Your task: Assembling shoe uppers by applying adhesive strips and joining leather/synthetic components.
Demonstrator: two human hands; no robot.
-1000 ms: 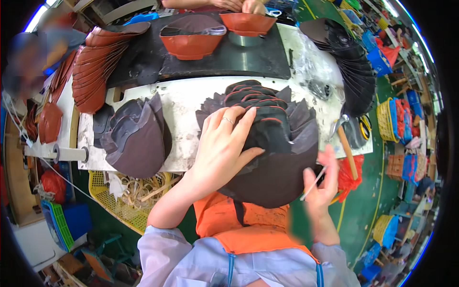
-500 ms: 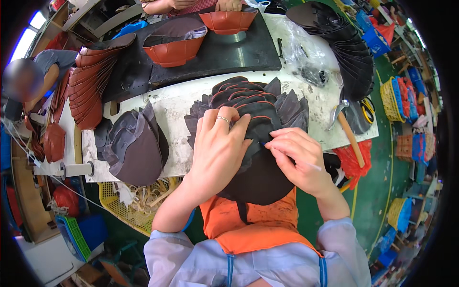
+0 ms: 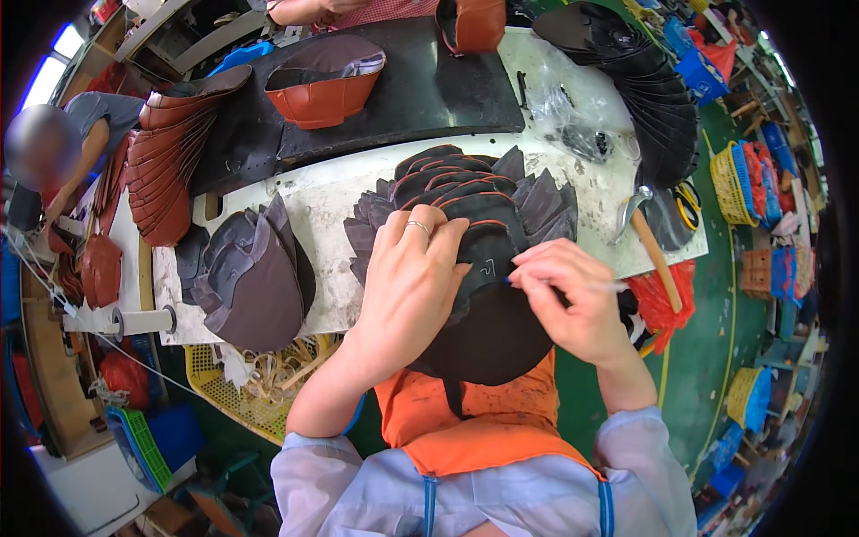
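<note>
A stack of dark leather pieces (image 3: pixel 483 336) lies over the near table edge, overlapping in a fan that runs away from me. They look like shoe uppers; some show orange-red edges. My left hand (image 3: pixel 413 268), with a ring on one finger, presses bent fingers onto the left side of the nearest piece and grips it. In my right hand (image 3: pixel 568 291) is a slim pen (image 3: pixel 617 287) with a pale barrel and a blue tip, pinched between thumb and fingers. The pen tip is just right of a small light handwritten mark (image 3: pixel 488 267) on the nearest piece.
More dark pieces (image 3: pixel 255 286) lie at the left. Reddish-brown pieces (image 3: pixel 327 94) stand on a black board (image 3: pixel 420 107) across the table (image 3: pixel 340 201). A wooden-handled hammer (image 3: pixel 656 259) and yellow-handled scissors (image 3: pixel 687 206) are at the right. Another person's arm (image 3: pixel 304 11) is beyond the board.
My right hand has drawn slightly right with the pen, and the light mark now shows. My left hand stays put. Across the table, the other person's reddish-brown piece has been lifted and turned.
</note>
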